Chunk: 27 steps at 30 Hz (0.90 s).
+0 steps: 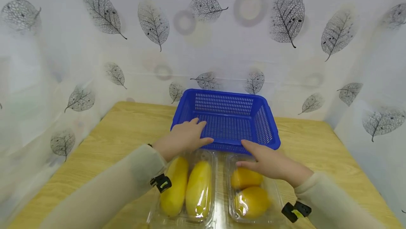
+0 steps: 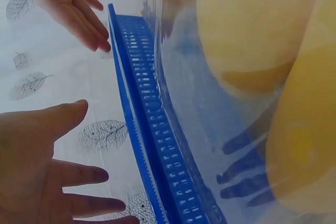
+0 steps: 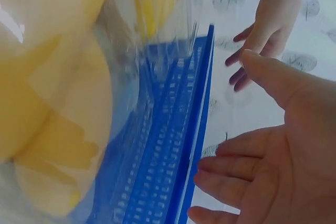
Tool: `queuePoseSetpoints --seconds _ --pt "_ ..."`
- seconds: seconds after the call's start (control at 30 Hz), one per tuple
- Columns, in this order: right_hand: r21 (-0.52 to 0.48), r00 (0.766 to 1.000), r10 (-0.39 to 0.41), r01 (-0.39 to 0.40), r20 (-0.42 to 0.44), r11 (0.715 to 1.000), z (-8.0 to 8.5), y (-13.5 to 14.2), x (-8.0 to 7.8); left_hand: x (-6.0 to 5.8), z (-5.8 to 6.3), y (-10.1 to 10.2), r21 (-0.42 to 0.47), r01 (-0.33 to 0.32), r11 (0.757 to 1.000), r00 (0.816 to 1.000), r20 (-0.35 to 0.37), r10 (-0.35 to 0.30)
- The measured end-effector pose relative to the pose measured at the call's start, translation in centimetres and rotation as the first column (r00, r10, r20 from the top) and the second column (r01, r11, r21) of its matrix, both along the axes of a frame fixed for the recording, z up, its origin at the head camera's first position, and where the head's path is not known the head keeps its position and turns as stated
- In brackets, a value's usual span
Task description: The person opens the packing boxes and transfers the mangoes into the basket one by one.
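Note:
Both hands are held over the front of a blue plastic basket (image 1: 222,126), with their fingers extended. The left hand (image 1: 185,135) hovers by the basket's front left corner, its thumb pointing right. Over the front right rim is the right hand (image 1: 269,162), palm turned inward in the right wrist view. Neither hand holds anything. Below the left hand lies a clear plastic box (image 1: 214,186) with two long yellow fruits (image 1: 199,188). Beneath the right hand another clear box (image 1: 230,202) contains two rounder orange-yellow fruits (image 1: 252,200), which look like mangoes.
A light wood-grain table (image 1: 136,126) carries the basket and boxes. Behind it hangs a white curtain (image 1: 222,56) printed with grey leaves, which also closes off both sides. The basket stands near the table's back edge, directly behind the two boxes.

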State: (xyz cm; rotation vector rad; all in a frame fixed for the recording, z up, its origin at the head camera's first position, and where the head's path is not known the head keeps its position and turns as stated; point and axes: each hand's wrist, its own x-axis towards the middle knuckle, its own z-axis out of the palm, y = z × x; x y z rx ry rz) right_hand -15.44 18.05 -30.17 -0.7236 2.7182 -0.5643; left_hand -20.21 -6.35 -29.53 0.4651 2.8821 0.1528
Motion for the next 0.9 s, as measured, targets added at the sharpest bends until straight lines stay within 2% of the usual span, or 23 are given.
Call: queuePoseSetpoints --seconds 0.17,0.3,0.43,0.57,0.63,0.7,0.8,0.9 --pt "-0.042 0.998 0.057 -0.057 -0.013 0.997 -0.4 -1.0 1.4 1.6 -0.2 -0.2 -0.014 0.056 0.998 0.998 -0.001 -0.056" --pt "-0.111 0.994 0.111 -0.109 0.007 0.988 -0.9 -1.6 2.4 3.0 -0.2 -0.2 -0.01 0.129 0.992 0.991 -0.044 -0.13" --pt "-0.186 0.983 0.179 -0.169 0.04 0.968 -1.9 -1.9 3.4 4.2 -0.3 -0.3 -0.019 0.23 0.973 0.969 -0.085 -0.231" --pt "-0.264 0.968 0.237 -0.21 0.076 0.942 -2.8 -2.3 4.3 5.2 -0.5 -0.3 -0.044 0.338 0.94 0.937 -0.08 -0.34" --pt "-0.28 0.966 0.245 -0.213 0.085 0.936 -3.0 -2.5 4.6 5.7 -0.6 -0.2 -0.058 0.409 0.911 0.908 -0.077 -0.412" --pt "-0.278 0.965 0.253 -0.226 0.063 0.934 -3.1 -2.7 4.8 6.2 -0.8 -0.1 -0.079 0.494 0.866 0.862 -0.09 -0.499" --pt "-0.268 0.963 0.262 -0.239 0.055 0.933 -3.3 -3.0 5.0 7.2 -1.2 0.2 -0.116 0.616 0.779 0.765 -0.15 -0.627" --pt "-0.272 0.959 0.275 -0.25 0.061 0.929 -3.6 -3.2 5.2 8.2 -1.6 0.5 -0.193 0.687 0.701 0.66 -0.239 -0.713"
